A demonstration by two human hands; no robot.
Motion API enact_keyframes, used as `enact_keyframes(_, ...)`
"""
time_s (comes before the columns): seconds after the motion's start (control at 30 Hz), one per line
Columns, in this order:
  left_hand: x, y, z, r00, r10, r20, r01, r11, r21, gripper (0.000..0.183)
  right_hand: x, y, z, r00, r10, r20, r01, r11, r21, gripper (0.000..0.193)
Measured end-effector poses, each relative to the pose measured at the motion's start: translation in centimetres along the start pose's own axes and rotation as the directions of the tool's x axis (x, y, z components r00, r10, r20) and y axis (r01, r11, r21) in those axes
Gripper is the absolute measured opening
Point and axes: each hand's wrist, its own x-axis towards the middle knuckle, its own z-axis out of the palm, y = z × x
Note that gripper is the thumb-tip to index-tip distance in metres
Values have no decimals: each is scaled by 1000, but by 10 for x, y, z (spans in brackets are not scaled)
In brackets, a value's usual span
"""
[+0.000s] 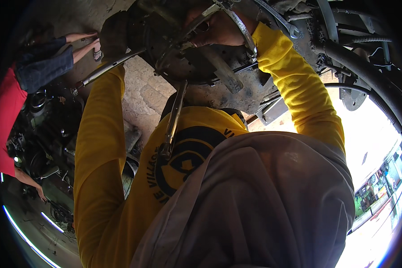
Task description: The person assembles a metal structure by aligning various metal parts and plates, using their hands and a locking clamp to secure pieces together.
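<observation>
Both of my arms, in yellow sleeves, reach up to a dark, greasy round brake assembly (183, 62). My left hand (115, 35), dark with grime, grips its left edge. My right hand (216, 29) is closed on a curved metal brake shoe (243, 29) at the top of the assembly. A long metal wrench (108, 68) lies across by my left wrist. Another long tool (174, 118) hangs down from the assembly over my chest.
A combination wrench (282, 20) rests on the chassis at the upper right, beside thick black hoses (366, 71). A person in a red shirt (4, 107) and dark shorts sits at the left over engine parts (44, 147). Bright street shows at the right.
</observation>
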Motion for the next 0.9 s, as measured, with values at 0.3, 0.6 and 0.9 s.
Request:
enact_keyframes(0.3, -1, -14, 9, 993, 116, -14, -115, 991, 62, 43, 6, -1, 1, 999, 16, 29, -16, 1000, 14, 39)
enact_keyframes(0.6, -5, -23, 13, 986, 169, -2, -166, 970, 176, 45, 9, -2, 1, 999, 28, 47, -29, 999, 21, 37)
enact_keyframes(0.9, 0, -3, 1, 998, 60, -12, -60, 997, 52, 44, 1, -10, -2, 995, 76, 64, -78, 997, 26, 35)
